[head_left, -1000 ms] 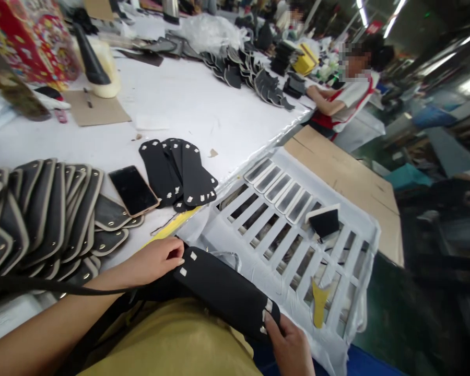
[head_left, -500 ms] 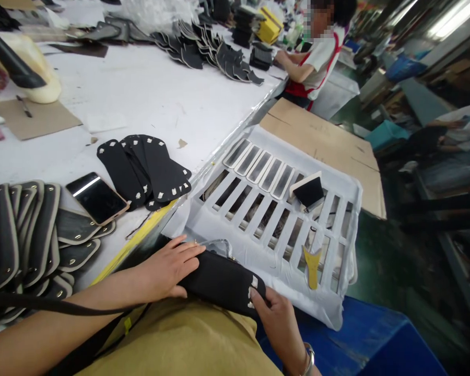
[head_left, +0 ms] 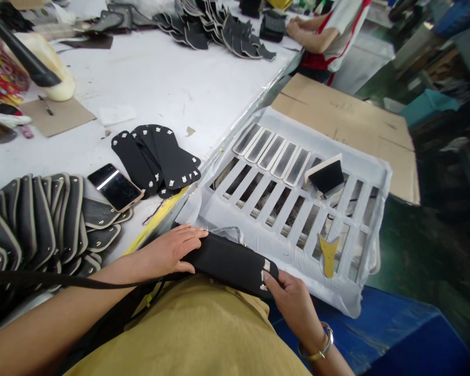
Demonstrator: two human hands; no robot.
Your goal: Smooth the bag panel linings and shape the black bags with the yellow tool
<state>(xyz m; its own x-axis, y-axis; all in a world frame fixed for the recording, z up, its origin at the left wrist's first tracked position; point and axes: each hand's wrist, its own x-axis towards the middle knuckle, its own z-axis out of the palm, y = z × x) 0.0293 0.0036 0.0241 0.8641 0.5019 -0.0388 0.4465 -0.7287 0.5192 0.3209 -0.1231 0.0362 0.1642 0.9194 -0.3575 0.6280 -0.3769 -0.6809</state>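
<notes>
Strip (head_left: pixel 227 261), matt black and long, slants down from left to right in front of us, just above the tan cloth (head_left: pixel 180 334) we wear and on the near side of the pale rack (head_left: pixel 211 206). We cannot make out its left end, which our fingers cover. Its middle is plain, dark and smooth. At the right, where the end is rounded, we see a short row of small white patches (head_left: pixel 267 263) running across it. A pile (head_left: pixel 166 156) of black pieces with similar white marks lies on the table (head_left: pixel 149 78), up and to the left of it.

Our left hand (head_left: pixel 178 250) lies palm down over the left end, its fingers stretched out nearly side by side and its thumb set apart, by the lower edge. It touches the strip from above; whether it presses, we cannot tell. A dark strap (head_left: pixel 70 279) crosses that forearm.

Our right hand (head_left: pixel 292 295) pinches the rounded end: the thumb rests on top, right by the white patches, and the other fingers curl around the edge, their tips hidden from us. We wear a bracelet (head_left: pixel 329 339) on that wrist.
</notes>
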